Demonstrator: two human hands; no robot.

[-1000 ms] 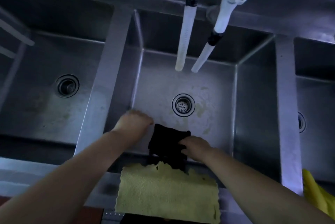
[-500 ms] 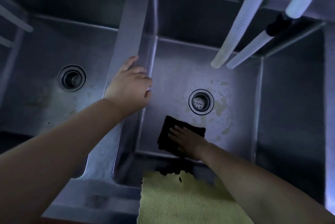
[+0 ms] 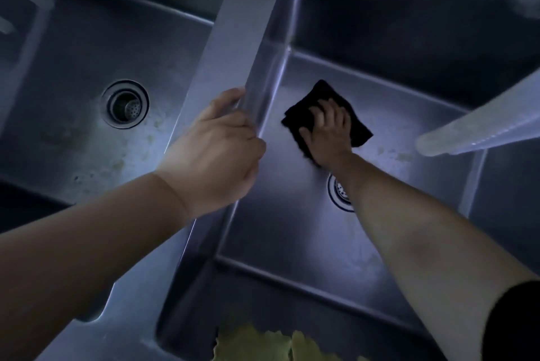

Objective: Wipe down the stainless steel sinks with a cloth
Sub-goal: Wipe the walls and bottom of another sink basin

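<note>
1. Head view, right hand: the right hand (image 3: 327, 130) lies flat on a dark cloth (image 3: 355, 124), fingers spread and straight, pressing it onto the floor of the middle sink (image 3: 292, 232). The cloth sits toward the far left part of that floor, near the corner where the back wall meets the divider. A flat palm spreads pressure over the fabric, which suits rubbing a flat steel surface.

2. Head view, left hand: the left hand (image 3: 216, 150) rests on the divider (image 3: 233, 48) between the two basins, fingers curled over its edge. I judge this to be a brace, steadying the body while the other arm reaches deep into the basin.

3. Head view, the sinks: the middle sink's drain (image 3: 339, 194) is partly hidden by the right forearm. Pale stains (image 3: 400, 156) show on the floor right of the cloth, so that patch probably still needs wiping. The left sink (image 3: 73, 54), with its own drain (image 3: 125, 104), also shows blotches.

4. Head view, other things: a pale hose end (image 3: 467, 132) hangs over the right side of the basin, and a yellow cloth (image 3: 263, 346) lies at the near rim.
</note>
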